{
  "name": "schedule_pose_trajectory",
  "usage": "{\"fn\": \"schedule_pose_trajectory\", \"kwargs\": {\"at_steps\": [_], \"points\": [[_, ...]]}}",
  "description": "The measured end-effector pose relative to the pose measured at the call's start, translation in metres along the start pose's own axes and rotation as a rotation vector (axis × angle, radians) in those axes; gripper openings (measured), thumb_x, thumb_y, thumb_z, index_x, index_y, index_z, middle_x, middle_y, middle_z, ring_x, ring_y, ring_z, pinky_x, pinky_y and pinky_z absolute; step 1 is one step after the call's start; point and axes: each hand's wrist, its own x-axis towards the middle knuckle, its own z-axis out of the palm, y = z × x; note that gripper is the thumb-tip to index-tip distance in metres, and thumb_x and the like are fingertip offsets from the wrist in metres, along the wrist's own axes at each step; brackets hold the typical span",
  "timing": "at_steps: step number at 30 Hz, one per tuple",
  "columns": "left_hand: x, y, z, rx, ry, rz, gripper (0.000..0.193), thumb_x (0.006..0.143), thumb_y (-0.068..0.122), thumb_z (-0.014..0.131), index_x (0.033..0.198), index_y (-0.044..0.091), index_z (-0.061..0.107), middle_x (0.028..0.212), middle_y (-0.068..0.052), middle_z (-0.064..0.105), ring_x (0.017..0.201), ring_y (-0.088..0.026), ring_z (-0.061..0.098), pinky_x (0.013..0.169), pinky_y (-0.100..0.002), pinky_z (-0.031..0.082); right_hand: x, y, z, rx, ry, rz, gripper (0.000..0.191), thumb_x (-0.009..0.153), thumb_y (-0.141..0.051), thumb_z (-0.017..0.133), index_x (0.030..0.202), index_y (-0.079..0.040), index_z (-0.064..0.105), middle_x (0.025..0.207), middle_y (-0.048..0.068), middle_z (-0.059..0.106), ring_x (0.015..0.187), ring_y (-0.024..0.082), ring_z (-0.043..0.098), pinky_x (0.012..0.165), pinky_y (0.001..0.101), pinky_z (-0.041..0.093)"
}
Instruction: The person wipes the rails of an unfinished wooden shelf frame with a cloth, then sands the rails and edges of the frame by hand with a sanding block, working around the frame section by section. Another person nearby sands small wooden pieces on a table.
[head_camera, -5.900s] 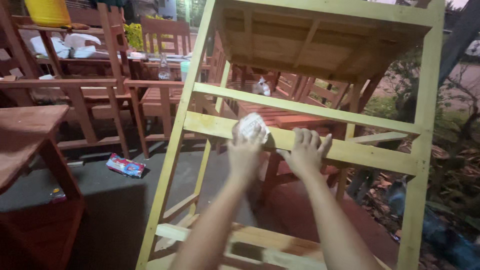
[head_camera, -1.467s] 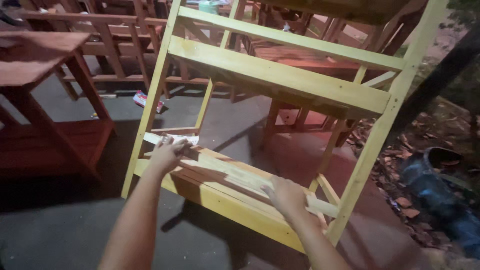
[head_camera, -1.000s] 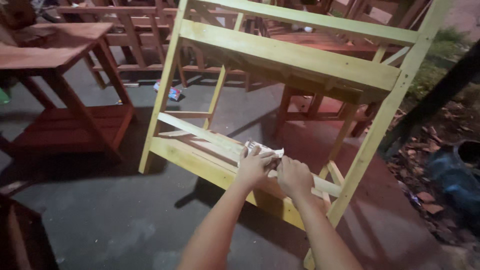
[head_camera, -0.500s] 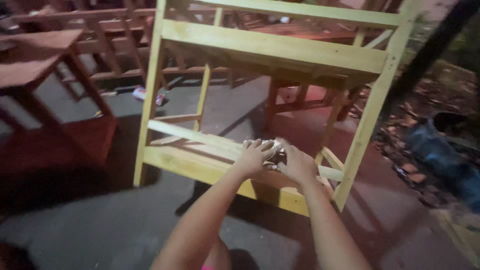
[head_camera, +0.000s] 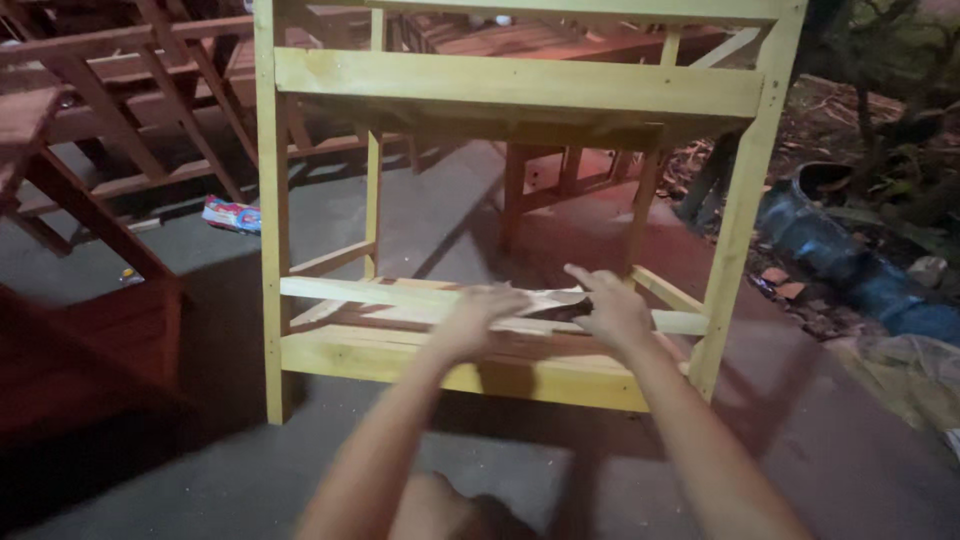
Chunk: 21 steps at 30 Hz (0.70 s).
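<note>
A tall frame of pale yellow wood (head_camera: 520, 82) stands on the ground in front of me. Both my hands reach to its low shelf of slats (head_camera: 400, 298). My left hand (head_camera: 478, 318) grips the left end of a pale crumpled sheet (head_camera: 552, 300), which looks like sandpaper or cloth. My right hand (head_camera: 612, 312) holds the sheet's right end, with the forefinger stretched out over it. The sheet lies just above the slats, between the two hands.
Dark reddish wooden tables and benches (head_camera: 90, 190) stand to the left and behind the frame. A small colourful packet (head_camera: 232, 213) lies on the grey ground (head_camera: 440, 200). At the right are a dark blue drum (head_camera: 850, 260), dry leaves and a crumpled sheet (head_camera: 915, 375).
Over the last seconds my hands went from the frame's middle rail down to the low shelf. Since half a second ago they have drawn apart a little, spreading the sheet between them.
</note>
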Motion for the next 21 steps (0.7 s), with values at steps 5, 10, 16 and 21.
{"fn": "schedule_pose_trajectory", "kwargs": {"at_steps": [5, 10, 16, 21], "points": [[-0.064, -0.054, -0.095, 0.46, -0.282, -0.517, 0.073, 0.077, 0.031, 0.082, 0.145, 0.025, 0.055, 0.155, -0.006, 0.05, 0.142, -0.031, 0.039, 0.115, -0.06, 0.022, -0.01, -0.009, 0.014, 0.193, 0.39, -0.421, 0.047, 0.079, -0.023, 0.079, 0.124, -0.015, 0.069, 0.125, 0.011, 0.069, 0.12, 0.035, 0.063, 0.101, 0.045, 0.051], [-0.095, -0.085, -0.117, 0.616, -0.243, -0.663, 0.073, 0.086, 0.055, 0.072, 0.143, 0.016, 0.05, 0.152, -0.012, 0.046, 0.144, -0.038, 0.035, 0.122, -0.057, 0.017, 0.015, -0.044, 0.002, 0.228, -0.108, -0.316, 0.039, 0.085, -0.019, 0.072, 0.124, -0.013, 0.069, 0.123, 0.014, 0.069, 0.112, 0.03, 0.07, 0.1, 0.0363, 0.056], [-0.1, -0.087, -0.107, 0.59, -0.224, -0.652, 0.082, 0.076, 0.061, 0.075, 0.139, 0.015, 0.05, 0.149, -0.019, 0.041, 0.143, -0.038, 0.03, 0.12, -0.055, 0.013, 0.015, -0.099, 0.006, 0.265, -0.064, -0.269, 0.05, 0.089, -0.01, 0.062, 0.139, -0.017, 0.062, 0.137, 0.014, 0.065, 0.126, 0.032, 0.063, 0.104, 0.0407, 0.049], [-0.103, -0.092, -0.098, 0.598, -0.177, -0.703, 0.084, 0.077, 0.065, 0.073, 0.14, 0.013, 0.05, 0.145, -0.018, 0.044, 0.143, -0.037, 0.032, 0.122, -0.053, 0.015, 0.025, -0.146, 0.023, -0.074, 0.136, -0.493, 0.06, 0.085, -0.015, 0.061, 0.145, -0.018, 0.055, 0.143, 0.016, 0.059, 0.13, 0.04, 0.056, 0.104, 0.0464, 0.044]]}}
